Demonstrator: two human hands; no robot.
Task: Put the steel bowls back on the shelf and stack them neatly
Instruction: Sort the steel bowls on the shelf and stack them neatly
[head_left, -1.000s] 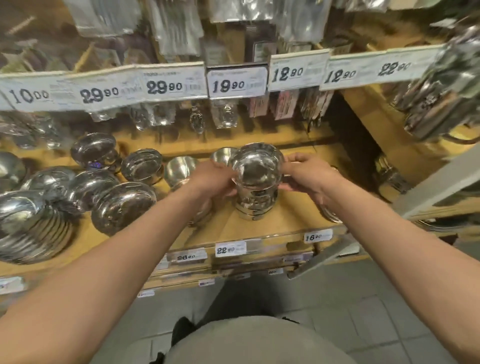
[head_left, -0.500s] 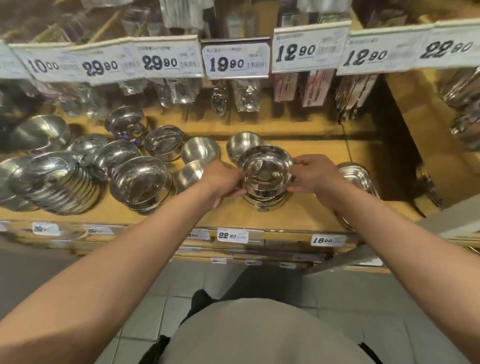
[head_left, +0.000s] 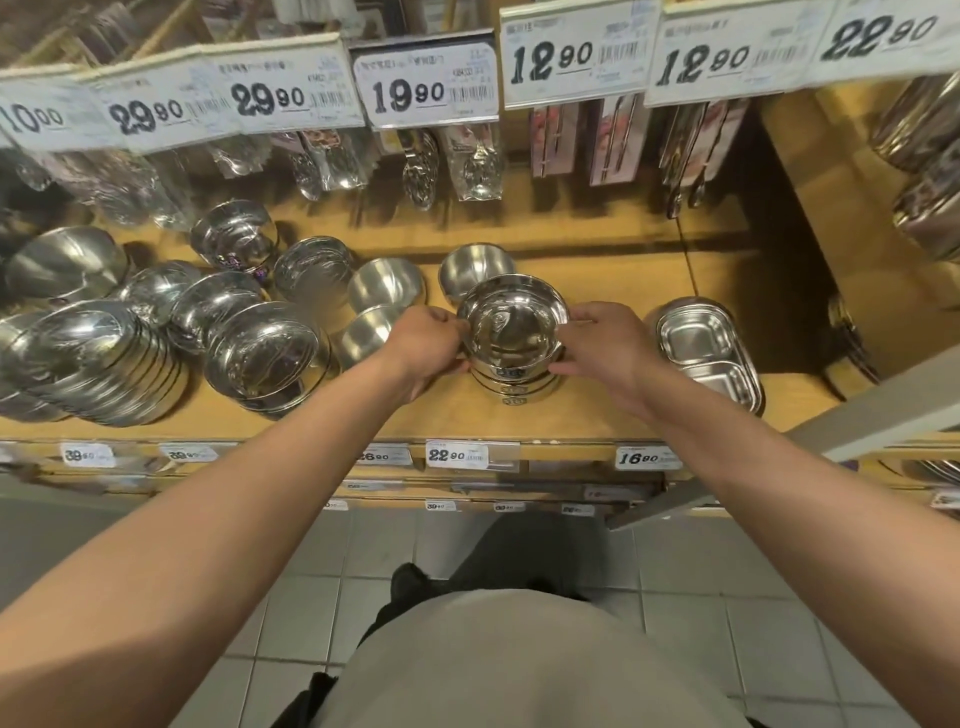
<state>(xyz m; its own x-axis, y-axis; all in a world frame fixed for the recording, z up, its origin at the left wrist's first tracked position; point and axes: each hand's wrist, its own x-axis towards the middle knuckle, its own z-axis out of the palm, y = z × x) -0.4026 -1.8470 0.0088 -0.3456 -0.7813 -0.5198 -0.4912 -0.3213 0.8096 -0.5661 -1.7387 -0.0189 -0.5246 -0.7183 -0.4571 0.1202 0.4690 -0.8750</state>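
Note:
A stack of steel bowls (head_left: 511, 332) stands upright on the wooden shelf (head_left: 597, 410), near its front edge. My left hand (head_left: 426, 348) grips the stack's left side and my right hand (head_left: 602, 348) grips its right side, fingers curled around the upper bowls. Small labels show on the lower bowls' front walls. Single steel bowls (head_left: 387, 286) sit just left of and behind the stack.
Tilted stacks of larger bowls (head_left: 93, 358) fill the shelf's left part. Steel divided trays (head_left: 709, 353) lie to the right of the stack. Packaged utensils (head_left: 470, 161) hang behind, under a row of price tags (head_left: 426, 83). A grey bar (head_left: 831, 431) crosses at right.
The stack came down from mid-air onto the shelf, both hands still gripping it. The view has tilted lower and drawn closer to the shelf.

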